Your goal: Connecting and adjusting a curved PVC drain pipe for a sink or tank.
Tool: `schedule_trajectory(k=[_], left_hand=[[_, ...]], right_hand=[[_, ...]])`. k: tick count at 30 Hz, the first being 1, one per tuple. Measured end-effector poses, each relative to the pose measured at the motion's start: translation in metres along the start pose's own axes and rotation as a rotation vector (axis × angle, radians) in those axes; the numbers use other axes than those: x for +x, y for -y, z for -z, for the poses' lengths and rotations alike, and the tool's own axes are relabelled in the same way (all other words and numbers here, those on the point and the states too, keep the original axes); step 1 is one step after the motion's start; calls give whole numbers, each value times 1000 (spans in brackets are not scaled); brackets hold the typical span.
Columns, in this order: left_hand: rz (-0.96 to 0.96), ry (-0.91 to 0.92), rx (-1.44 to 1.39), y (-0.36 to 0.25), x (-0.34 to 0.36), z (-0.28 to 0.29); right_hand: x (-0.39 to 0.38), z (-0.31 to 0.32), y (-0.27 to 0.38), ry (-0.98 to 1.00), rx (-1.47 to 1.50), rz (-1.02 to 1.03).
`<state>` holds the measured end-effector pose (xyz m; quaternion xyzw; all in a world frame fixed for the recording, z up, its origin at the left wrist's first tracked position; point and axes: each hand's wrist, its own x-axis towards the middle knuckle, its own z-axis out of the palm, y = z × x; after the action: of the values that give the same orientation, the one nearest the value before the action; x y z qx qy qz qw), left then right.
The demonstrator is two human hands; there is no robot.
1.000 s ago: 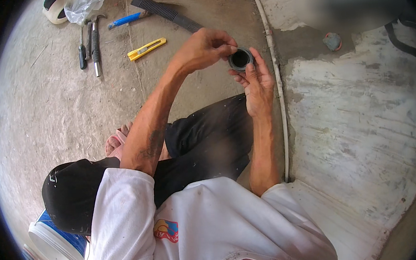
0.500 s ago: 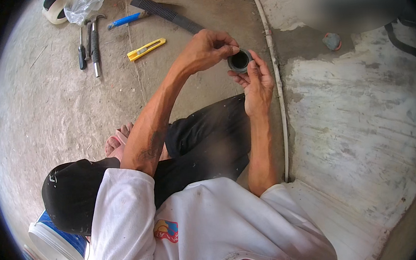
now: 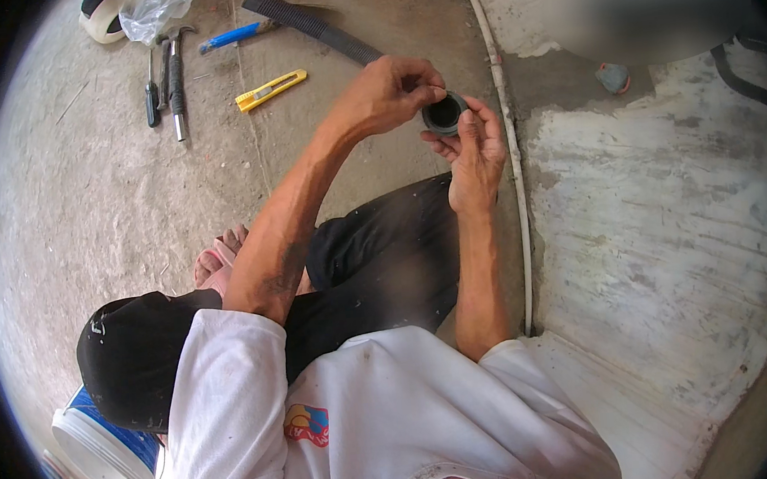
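Note:
In my right hand point(image 3: 476, 160) is a small dark grey ring point(image 3: 429, 124) with a wide round hole. My right thumb lies on its near side, with the fingers curled behind it. My left hand point(image 3: 390, 93) comes in from the left, thumb and forefinger pinched together at the ring's upper left rim. Whether the ring is a tape roll or a pipe fitting I cannot tell. Beyond my left hand a black corrugated hose point(image 3: 317, 30) lies on the floor. A yellow utility knife point(image 3: 271, 91) rests to the left of it.
A hammer point(image 3: 176, 85), a screwdriver point(image 3: 152, 100) and a blue-handled tool point(image 3: 231, 38) lie at upper left, near a tape roll point(image 3: 101, 27) and clear plastic bag point(image 3: 149, 13). A pale pipe point(image 3: 516, 184) runs along the floor, right of my right arm. A white bucket point(image 3: 104, 460) sits lower left.
Both hands and the ring have shifted very slightly to the right. My left thumb and forefinger stay pinched at the ring's rim.

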<state>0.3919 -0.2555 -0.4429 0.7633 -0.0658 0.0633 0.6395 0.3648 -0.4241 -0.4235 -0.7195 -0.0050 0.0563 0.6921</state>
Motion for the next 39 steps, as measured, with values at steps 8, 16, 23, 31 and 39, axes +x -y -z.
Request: schedule_trajectory(k=[8, 16, 23, 31, 39], left_hand=[[-52, -46, 18, 1, 1, -2], [-45, -74, -3, 0, 1, -3], [-132, -87, 49, 4, 1, -1], [-34, 15, 164, -8, -1, 2], [-96, 6, 137, -3, -2, -4]], right_hand=[[0, -1, 1, -7, -15, -3], [1, -2, 6, 1, -12, -20], [1, -2, 8, 2, 35, -61], [4, 1, -3, 2, -12, 49], [2, -5, -2, -47, -177, 82]])
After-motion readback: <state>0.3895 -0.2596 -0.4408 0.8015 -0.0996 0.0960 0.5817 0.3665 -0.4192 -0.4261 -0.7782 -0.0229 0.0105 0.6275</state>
